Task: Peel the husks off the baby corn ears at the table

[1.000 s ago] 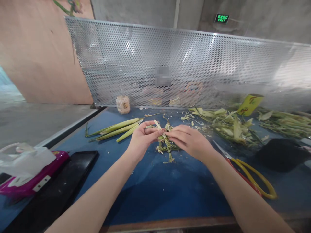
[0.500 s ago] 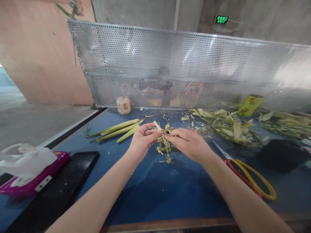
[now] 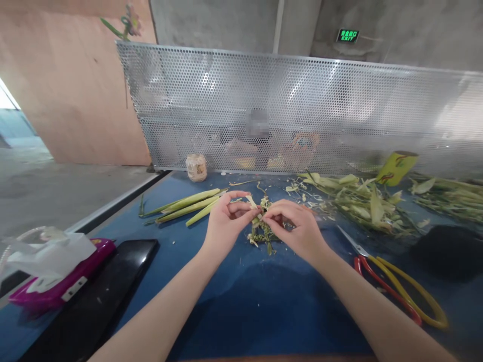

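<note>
Pinching the woven leaf piece from both sides, the left hand and right hand hold it mid-tabletop, toward the far edge. A hard tug could tear a strip or loosen the weave.

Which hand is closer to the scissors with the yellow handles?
The right. The right hand pinches the woven leaf piece just left of the scissors; the left hand pinches it too, on its far side, farther away.

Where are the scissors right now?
Head view: the scissors lie on the blue table, right of the right hand, which pinches the woven leaf strips with the left hand, and just in front of the leaf pile.
</note>
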`<action>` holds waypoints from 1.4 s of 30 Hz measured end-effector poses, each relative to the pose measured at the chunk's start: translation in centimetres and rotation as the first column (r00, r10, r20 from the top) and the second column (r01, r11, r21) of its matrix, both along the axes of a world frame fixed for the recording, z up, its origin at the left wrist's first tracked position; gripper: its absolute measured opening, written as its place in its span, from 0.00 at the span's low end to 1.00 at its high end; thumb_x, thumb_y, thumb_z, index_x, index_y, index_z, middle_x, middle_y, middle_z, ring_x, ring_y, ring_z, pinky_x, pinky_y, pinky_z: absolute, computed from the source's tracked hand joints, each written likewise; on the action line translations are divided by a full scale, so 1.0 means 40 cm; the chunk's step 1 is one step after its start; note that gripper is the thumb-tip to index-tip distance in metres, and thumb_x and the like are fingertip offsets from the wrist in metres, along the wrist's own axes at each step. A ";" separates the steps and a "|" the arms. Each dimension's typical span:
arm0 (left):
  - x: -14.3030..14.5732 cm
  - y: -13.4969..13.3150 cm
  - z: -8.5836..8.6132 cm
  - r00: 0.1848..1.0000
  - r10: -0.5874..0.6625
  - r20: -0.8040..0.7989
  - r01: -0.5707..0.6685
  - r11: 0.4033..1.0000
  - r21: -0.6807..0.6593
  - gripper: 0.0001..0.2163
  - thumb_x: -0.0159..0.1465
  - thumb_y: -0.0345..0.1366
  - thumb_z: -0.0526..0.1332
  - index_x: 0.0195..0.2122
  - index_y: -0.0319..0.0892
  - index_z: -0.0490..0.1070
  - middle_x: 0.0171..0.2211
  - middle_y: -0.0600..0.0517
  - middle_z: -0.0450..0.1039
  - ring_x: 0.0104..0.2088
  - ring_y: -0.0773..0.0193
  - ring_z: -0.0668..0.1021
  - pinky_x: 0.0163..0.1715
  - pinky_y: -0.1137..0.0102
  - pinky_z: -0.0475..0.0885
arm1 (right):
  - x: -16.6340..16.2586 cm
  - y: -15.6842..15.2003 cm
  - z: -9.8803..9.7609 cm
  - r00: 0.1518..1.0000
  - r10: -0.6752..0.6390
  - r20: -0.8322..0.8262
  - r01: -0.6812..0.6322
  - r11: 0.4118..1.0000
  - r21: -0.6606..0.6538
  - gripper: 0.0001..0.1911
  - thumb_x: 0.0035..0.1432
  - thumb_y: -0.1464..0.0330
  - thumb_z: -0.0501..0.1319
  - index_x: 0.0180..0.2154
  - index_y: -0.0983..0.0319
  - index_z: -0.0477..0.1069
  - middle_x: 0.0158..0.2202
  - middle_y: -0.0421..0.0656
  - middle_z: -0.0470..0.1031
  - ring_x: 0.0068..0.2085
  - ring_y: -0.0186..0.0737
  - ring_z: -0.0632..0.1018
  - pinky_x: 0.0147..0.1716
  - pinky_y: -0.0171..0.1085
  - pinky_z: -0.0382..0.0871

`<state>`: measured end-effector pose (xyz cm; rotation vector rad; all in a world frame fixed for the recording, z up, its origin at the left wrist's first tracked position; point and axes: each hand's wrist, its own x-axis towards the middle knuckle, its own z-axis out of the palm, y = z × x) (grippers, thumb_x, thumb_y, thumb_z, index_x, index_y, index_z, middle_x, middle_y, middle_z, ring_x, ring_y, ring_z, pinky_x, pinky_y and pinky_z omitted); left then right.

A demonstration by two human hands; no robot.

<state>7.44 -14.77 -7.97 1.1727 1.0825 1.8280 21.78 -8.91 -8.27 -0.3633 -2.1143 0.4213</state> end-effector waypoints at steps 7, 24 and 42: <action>0.004 -0.009 0.004 0.998 0.037 -0.058 -0.037 0.999 0.005 0.16 0.47 0.29 0.66 0.37 0.39 0.65 0.23 0.56 0.74 0.31 0.66 0.78 0.32 0.74 0.73 | 0.012 0.008 0.016 0.996 -0.084 -0.030 0.080 0.988 -0.129 0.03 0.52 0.71 0.57 0.27 0.61 0.68 0.27 0.39 0.70 0.25 0.29 0.69 0.23 0.30 0.64; 0.004 -0.017 0.019 0.998 0.025 0.053 -0.026 0.999 0.023 0.15 0.47 0.27 0.65 0.35 0.39 0.64 0.23 0.55 0.74 0.32 0.64 0.78 0.35 0.72 0.73 | 0.048 0.008 0.026 0.988 -0.033 0.150 -0.008 0.964 0.265 0.04 0.54 0.73 0.56 0.33 0.59 0.67 0.33 0.42 0.69 0.30 0.31 0.70 0.28 0.31 0.66; 0.002 -0.016 0.008 0.998 0.070 -0.010 -0.070 0.997 -0.036 0.13 0.48 0.29 0.65 0.34 0.40 0.64 0.25 0.53 0.75 0.29 0.64 0.77 0.29 0.72 0.72 | 0.047 0.000 0.022 0.936 -0.169 0.308 -0.044 0.813 0.580 0.12 0.50 0.70 0.57 0.38 0.53 0.69 0.47 0.45 0.60 0.35 0.39 0.67 0.36 0.44 0.64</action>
